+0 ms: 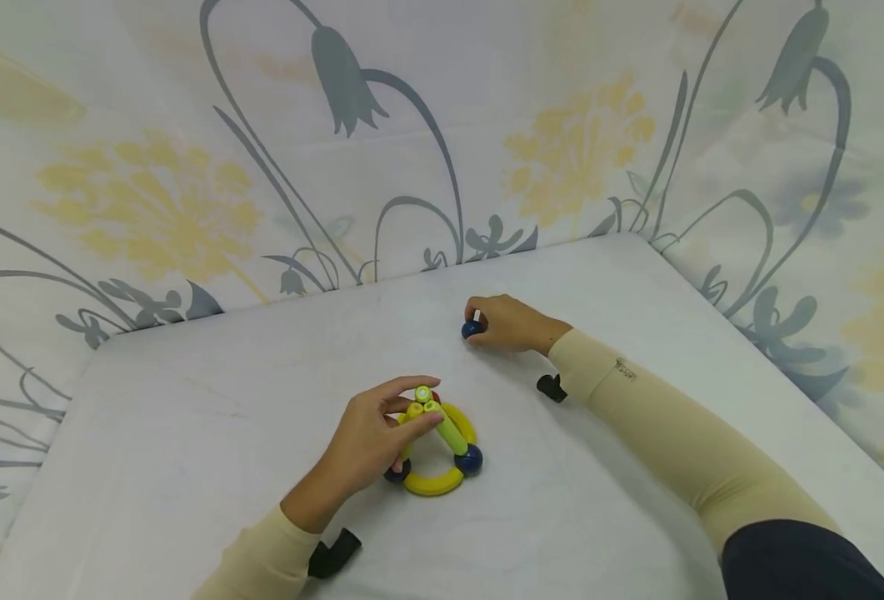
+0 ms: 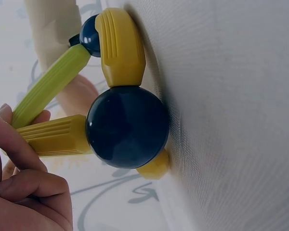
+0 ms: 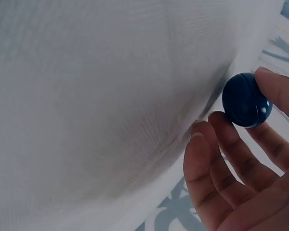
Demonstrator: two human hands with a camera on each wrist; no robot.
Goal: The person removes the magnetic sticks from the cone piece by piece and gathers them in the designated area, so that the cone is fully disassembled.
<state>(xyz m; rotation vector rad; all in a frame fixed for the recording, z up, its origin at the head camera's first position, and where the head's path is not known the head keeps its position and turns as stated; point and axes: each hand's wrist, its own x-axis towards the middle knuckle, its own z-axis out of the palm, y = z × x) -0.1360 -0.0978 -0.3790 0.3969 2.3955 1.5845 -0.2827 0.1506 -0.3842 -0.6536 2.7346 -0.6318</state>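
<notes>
A ring of curved yellow pieces (image 1: 434, 484) joined by dark blue balls (image 1: 468, 460) lies on the white table, with straight rods leaning up from it. My left hand (image 1: 362, 433) holds these rods near their top ends, thumb and fingers around a yellow-green rod (image 1: 452, 435) and its neighbours. In the left wrist view, a large blue ball (image 2: 127, 127) joins a yellow rod (image 2: 55, 136) to a curved piece (image 2: 121, 48). A little red shows behind the rod tops. Farther back, my right hand (image 1: 515, 323) pinches a loose blue ball (image 3: 245, 100) between thumb and fingers, close to the tabletop.
The white tabletop (image 1: 209, 442) ends at a flower-patterned cloth (image 1: 427, 150) behind and on both sides. Black wrist-worn pieces show at the left wrist (image 1: 334, 553) and the right wrist (image 1: 551, 387).
</notes>
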